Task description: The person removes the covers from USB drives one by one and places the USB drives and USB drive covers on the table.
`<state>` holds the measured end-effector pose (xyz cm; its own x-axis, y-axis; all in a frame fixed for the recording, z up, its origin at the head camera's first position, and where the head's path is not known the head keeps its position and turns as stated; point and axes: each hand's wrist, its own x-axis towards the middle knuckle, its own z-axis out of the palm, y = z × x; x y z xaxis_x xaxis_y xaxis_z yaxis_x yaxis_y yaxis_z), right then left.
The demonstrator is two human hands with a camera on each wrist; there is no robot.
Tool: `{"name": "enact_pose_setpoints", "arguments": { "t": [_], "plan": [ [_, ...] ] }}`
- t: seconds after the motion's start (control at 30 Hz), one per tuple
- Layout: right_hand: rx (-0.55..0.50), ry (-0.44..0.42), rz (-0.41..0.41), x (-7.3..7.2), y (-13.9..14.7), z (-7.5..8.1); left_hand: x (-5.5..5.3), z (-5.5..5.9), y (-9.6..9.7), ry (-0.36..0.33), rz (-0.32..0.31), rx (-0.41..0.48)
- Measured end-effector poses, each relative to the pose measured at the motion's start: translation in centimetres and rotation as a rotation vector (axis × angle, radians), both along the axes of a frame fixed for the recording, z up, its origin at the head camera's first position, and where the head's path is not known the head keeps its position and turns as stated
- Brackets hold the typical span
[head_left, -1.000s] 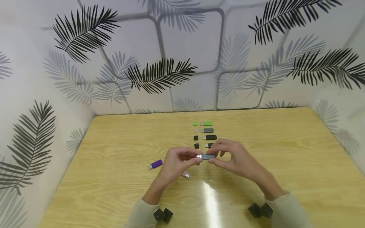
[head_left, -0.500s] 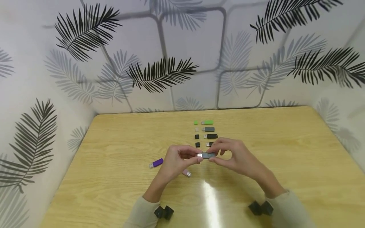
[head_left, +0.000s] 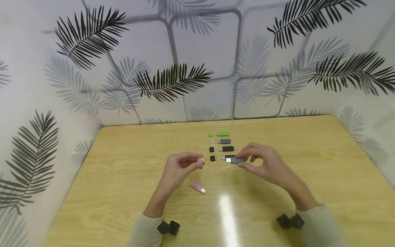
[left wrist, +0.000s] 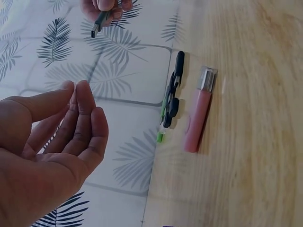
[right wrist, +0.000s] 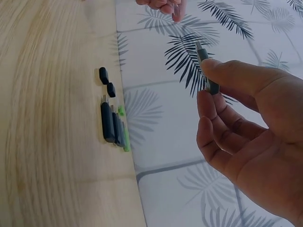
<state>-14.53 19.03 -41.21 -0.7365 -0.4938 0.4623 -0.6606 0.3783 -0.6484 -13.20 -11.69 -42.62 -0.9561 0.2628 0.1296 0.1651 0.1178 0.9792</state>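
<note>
My right hand (head_left: 262,161) pinches a grey USB flash drive (head_left: 236,160) with its bare metal plug pointing left, close over the row of drives. In the right wrist view the same grey drive (right wrist: 206,71) sits between thumb and index finger. My left hand (head_left: 182,168) pinches a small clear cap (head_left: 201,161) between thumb and fingertips; the fingers mostly hide it. Below the left hand a pink USB flash drive (head_left: 197,187) lies on the table with its plug towards the lower right. In the left wrist view this pink drive (left wrist: 199,118) lies beside the hand.
Behind the hands, a column of flash drives holds a green one (head_left: 223,133), a grey one (head_left: 224,141) and black ones (head_left: 227,149). Their caps, green (head_left: 210,134), clear and black (head_left: 212,158), lie to the left. A leaf-patterned wall (head_left: 203,99) borders the wooden table (head_left: 117,164).
The hands have parted: the clear cap has come off the grey drive with the left hand, leftwards. The right hand has moved right and slightly back with the drive. The purple drive is now hidden.
</note>
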Motion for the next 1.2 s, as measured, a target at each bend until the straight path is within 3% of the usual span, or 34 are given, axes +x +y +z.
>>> {"name": "enact_pose_setpoints", "arguments": {
  "t": [0.33, 0.6, 0.87, 1.2],
  "plan": [
    [0.046, -0.116, -0.077, -0.8, -0.1, -2.0, 0.0, -1.4, 1.1, -0.039, 0.017, -0.049],
    [0.073, -0.2, -0.078, -1.3, -0.4, -3.6, -0.2, -2.5, 1.7, 0.01, 0.111, -0.163],
    [0.094, -0.244, -0.1, -1.7, -0.7, -4.9, -0.3, -2.6, 2.5, 0.019, 0.134, -0.268],
    [0.122, -0.37, -0.151, -1.9, -0.9, -5.3, -0.9, -2.3, 3.2, 0.049, 0.152, -0.412]
  ]
}}
